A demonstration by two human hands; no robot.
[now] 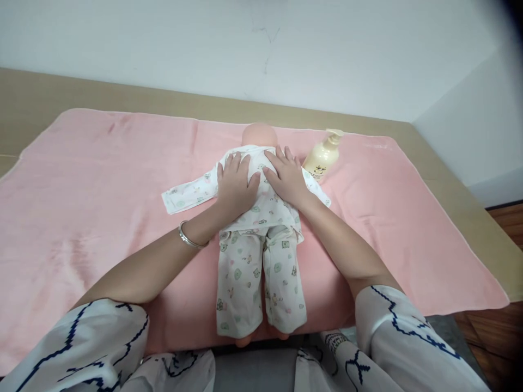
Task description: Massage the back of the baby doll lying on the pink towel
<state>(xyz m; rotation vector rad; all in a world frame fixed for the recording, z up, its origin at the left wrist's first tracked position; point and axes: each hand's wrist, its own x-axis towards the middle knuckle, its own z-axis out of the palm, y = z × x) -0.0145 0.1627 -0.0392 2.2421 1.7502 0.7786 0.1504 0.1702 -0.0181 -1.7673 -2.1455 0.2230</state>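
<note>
A baby doll [260, 134] lies on a pink mat, its bald head toward the wall and its feet toward me. It wears a white printed top [265, 215] and matching trousers [240, 283]. My left hand [236, 186] rests flat on the left side of the doll's upper back, fingers spread, a silver bangle on the wrist. On the right side of the back lies my right hand [286, 177], also flat with fingers apart. The doll's face is hidden from view. Just beyond my right hand stands a cream pump bottle [322, 158].
The pink mat [106, 179] covers most of a wooden surface [445, 201] set against a pale wall [183, 49]. Its near edge hangs close to my lap. Brown wooden flooring [490, 337] shows at the lower right.
</note>
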